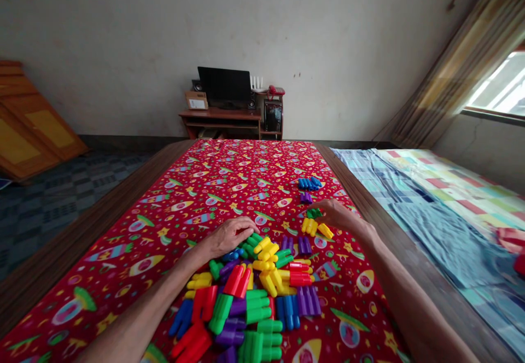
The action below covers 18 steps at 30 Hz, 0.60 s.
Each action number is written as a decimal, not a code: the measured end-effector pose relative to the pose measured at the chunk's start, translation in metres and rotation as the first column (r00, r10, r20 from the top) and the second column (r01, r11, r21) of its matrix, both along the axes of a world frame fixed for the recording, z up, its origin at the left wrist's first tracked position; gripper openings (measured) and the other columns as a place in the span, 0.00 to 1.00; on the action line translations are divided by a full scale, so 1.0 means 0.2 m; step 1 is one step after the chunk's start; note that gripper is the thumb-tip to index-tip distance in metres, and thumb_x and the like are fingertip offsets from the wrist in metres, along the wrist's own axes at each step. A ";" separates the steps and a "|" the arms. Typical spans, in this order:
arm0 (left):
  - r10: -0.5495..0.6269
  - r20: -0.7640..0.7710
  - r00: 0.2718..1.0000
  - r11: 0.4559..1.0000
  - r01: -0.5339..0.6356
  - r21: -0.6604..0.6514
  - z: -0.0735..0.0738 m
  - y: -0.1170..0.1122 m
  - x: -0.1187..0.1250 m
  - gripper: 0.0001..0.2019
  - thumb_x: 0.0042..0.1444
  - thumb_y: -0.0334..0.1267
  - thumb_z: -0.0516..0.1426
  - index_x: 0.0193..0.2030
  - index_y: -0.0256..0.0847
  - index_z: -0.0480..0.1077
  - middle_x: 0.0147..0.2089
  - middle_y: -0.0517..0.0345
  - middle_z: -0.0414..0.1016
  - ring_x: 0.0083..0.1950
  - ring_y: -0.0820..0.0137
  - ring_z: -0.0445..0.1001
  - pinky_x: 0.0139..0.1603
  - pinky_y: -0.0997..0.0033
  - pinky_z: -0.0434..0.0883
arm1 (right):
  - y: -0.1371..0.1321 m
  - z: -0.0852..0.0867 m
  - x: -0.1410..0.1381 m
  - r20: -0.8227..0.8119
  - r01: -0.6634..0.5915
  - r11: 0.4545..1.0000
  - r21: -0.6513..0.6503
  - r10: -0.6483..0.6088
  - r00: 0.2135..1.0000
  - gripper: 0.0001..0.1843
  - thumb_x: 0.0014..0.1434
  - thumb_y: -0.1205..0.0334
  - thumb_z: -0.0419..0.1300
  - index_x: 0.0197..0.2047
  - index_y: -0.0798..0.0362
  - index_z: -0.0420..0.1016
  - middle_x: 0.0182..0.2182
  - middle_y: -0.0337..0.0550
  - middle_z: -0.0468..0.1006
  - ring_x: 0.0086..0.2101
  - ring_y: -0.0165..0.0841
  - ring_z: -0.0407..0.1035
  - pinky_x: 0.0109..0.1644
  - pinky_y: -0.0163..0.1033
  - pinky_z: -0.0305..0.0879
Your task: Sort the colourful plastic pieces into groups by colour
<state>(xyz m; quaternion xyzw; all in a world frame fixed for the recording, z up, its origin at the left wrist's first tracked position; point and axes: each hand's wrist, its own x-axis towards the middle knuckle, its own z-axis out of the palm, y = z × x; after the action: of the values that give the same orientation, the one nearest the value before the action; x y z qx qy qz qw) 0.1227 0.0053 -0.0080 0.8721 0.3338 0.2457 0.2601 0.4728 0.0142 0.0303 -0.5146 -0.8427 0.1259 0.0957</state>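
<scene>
Head view: left hand (232,235) curls atop glossy multicoloured pronged block pile (254,292), grip unclear; right hand (338,215) pinches green block (314,212) beside yellow blocks (315,227).

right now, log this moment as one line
left hand on block pile | right hand at green block, by yellow blocks | blue blocks, purple blocks farther off | red cloth below

left hand (229,235) flat palm-down, right hand (336,214) curled
</scene>
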 end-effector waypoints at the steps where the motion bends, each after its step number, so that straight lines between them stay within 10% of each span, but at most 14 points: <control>1: 0.000 0.001 1.000 1.000 0.000 0.000 0.00 0.00 0.00 0.14 0.63 0.38 0.49 0.39 0.39 0.76 0.42 0.52 0.79 0.47 0.67 0.75 0.51 0.70 0.70 | 0.00 0.00 -0.01 -0.013 -0.004 1.000 -0.004 0.004 1.000 0.21 0.53 0.69 0.62 0.51 0.49 0.78 0.39 0.44 0.82 0.36 0.35 0.75 0.39 0.35 0.68; 13: 0.010 -0.010 1.000 1.000 -0.010 -0.003 0.03 -0.01 0.01 0.15 0.63 0.40 0.49 0.39 0.39 0.76 0.42 0.52 0.79 0.46 0.67 0.76 0.51 0.70 0.70 | -0.14 0.20 -0.09 0.104 0.050 0.998 0.034 -0.053 0.993 0.12 0.61 0.69 0.56 0.45 0.57 0.78 0.35 0.48 0.81 0.34 0.33 0.74 0.36 0.34 0.64; 18: 0.011 -0.006 1.000 1.000 -0.012 -0.014 0.02 -0.01 0.01 0.14 0.62 0.39 0.49 0.39 0.40 0.76 0.42 0.53 0.79 0.46 0.68 0.76 0.51 0.71 0.70 | -0.24 0.13 -0.18 0.246 0.008 0.996 0.085 -0.028 0.969 0.10 0.64 0.61 0.56 0.45 0.53 0.76 0.34 0.48 0.80 0.34 0.36 0.74 0.33 0.35 0.63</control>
<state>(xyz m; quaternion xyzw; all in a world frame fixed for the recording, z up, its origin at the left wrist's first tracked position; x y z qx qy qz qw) 0.1239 0.0028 -0.0032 0.8691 0.3413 0.2421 0.2637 0.4371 -0.0331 0.0571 -0.5295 -0.8478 0.0248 0.0124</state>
